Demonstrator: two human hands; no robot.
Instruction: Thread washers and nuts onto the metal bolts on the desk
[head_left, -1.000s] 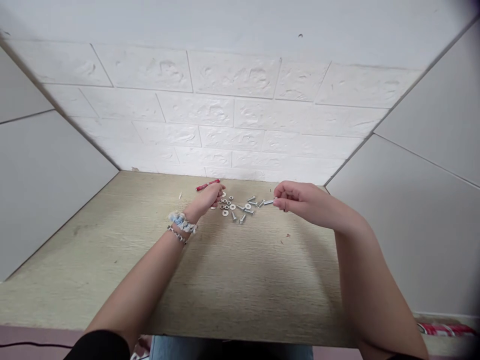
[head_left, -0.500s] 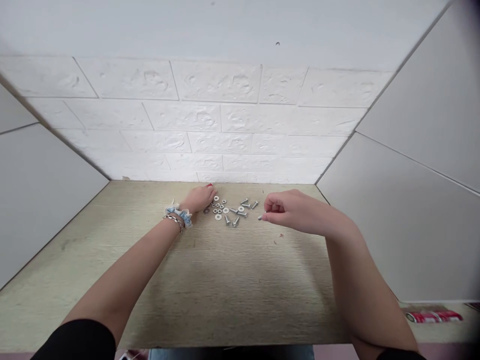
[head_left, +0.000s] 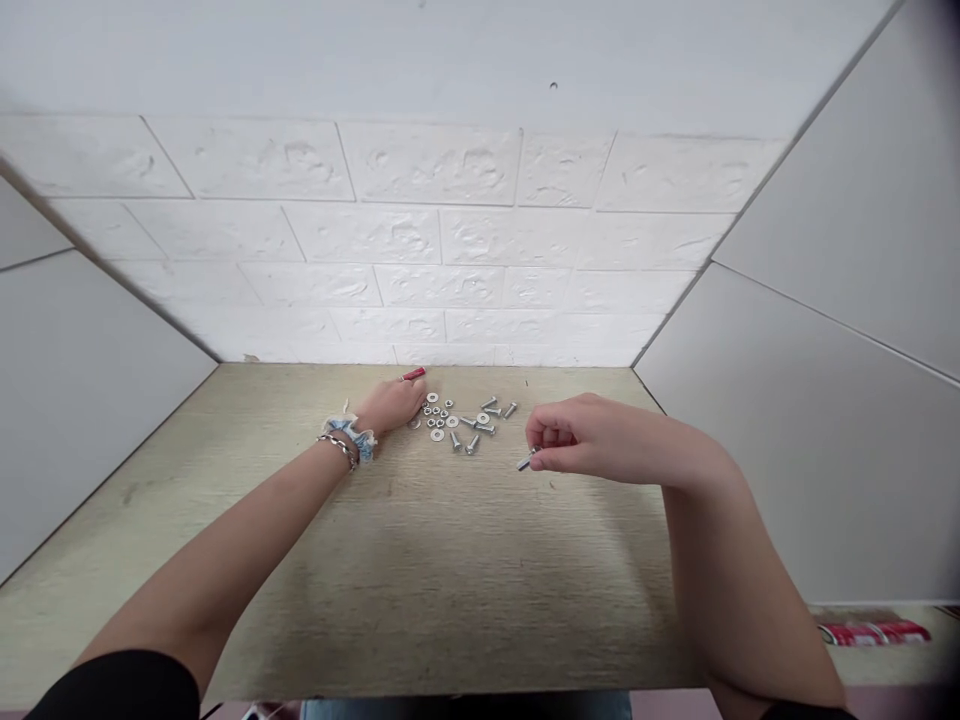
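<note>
A slim silver metal bolt (head_left: 524,463) is pinched by the right hand (head_left: 576,435) over the pale wood-grained counter (head_left: 450,560) — judged light, rigid, slick; best gripped across its shank. The left hand (head_left: 391,404) is curled beside round silver metal washers (head_left: 437,435); its hold cannot be told.

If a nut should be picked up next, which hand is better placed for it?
Probably the left hand: it is beside the nuts, though its grip is hidden. The right hand is farther off and pinches a bolt.
</note>
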